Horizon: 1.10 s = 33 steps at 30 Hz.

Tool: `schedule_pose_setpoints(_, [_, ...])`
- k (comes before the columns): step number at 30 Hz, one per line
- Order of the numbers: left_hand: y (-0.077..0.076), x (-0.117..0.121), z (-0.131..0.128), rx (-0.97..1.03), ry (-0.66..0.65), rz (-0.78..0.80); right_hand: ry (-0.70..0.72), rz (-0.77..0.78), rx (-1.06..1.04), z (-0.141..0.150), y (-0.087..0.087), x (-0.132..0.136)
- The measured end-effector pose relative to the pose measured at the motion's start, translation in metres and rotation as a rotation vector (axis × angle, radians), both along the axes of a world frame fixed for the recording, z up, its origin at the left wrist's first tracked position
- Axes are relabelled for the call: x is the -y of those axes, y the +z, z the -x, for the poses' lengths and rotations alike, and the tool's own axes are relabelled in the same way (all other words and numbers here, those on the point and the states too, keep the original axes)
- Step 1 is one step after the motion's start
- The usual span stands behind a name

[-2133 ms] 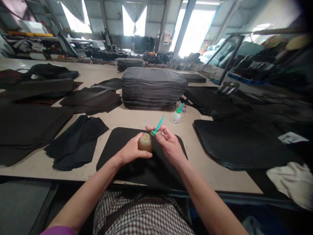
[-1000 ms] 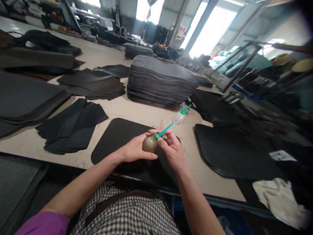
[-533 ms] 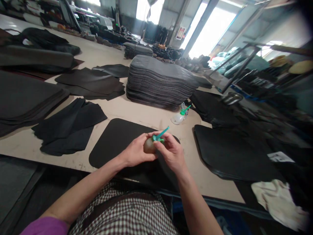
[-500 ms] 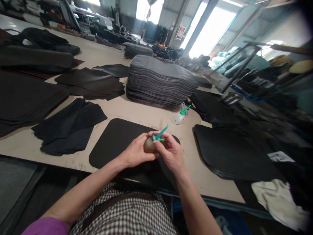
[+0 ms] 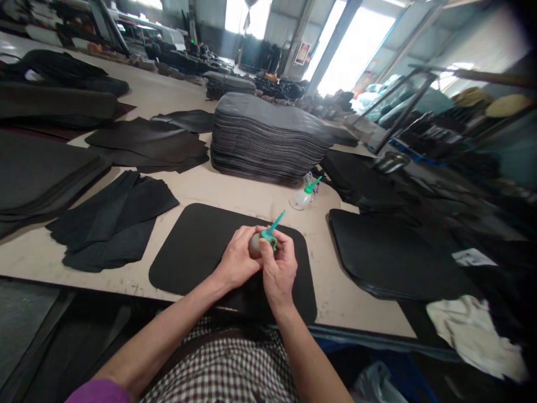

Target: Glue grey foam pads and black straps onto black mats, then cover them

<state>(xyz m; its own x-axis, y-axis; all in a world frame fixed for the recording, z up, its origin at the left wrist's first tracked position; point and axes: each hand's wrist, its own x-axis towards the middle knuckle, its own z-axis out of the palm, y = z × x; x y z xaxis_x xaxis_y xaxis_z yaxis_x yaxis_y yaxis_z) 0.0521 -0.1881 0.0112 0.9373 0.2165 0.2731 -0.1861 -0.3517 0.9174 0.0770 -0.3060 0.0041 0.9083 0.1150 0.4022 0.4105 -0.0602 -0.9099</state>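
Note:
My left hand (image 5: 235, 260) is wrapped round a small brownish squeeze bottle (image 5: 254, 245) just above a black rounded pad (image 5: 193, 252) on the table in front of me. My right hand (image 5: 277, 268) grips the bottle's green nozzle cap (image 5: 272, 229), whose thin spout points up and to the right. Both hands touch each other over the bottle. A second, clear bottle with a green nozzle (image 5: 302, 196) lies on the table beyond them.
A tall stack of grey pads (image 5: 268, 137) stands behind the clear bottle. Black fabric pieces (image 5: 113, 221) lie to the left, black pads (image 5: 390, 252) to the right, and a white rag (image 5: 476, 336) at the table's right corner. A metal bowl (image 5: 388, 161) sits farther right.
The green cap, held off the bottle's open neck at first, now sits on the bottle with my right hand closed round it. My view has tilted down slightly.

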Motion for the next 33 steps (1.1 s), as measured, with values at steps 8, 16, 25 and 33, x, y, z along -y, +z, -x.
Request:
schedule_pose_setpoints(8, [0.027,-0.034,0.003,-0.180,-0.302,0.272,0.395,0.113,-0.040,-0.015,0.049,0.040])
schedule_pose_setpoints(16, [0.022,-0.036,-0.001,-0.204,-0.636,0.652,0.794,0.107,-0.159,-0.057,0.084,0.036])
schedule_pose_setpoints(25, [0.017,-0.040,-0.002,-0.222,-0.861,0.802,0.973,0.244,-0.145,-0.064,0.092,0.022])
schedule_pose_setpoints(33, [0.020,-0.041,0.005,-0.237,-0.812,0.648,0.967,0.402,-0.055,-0.058,0.098,0.028])
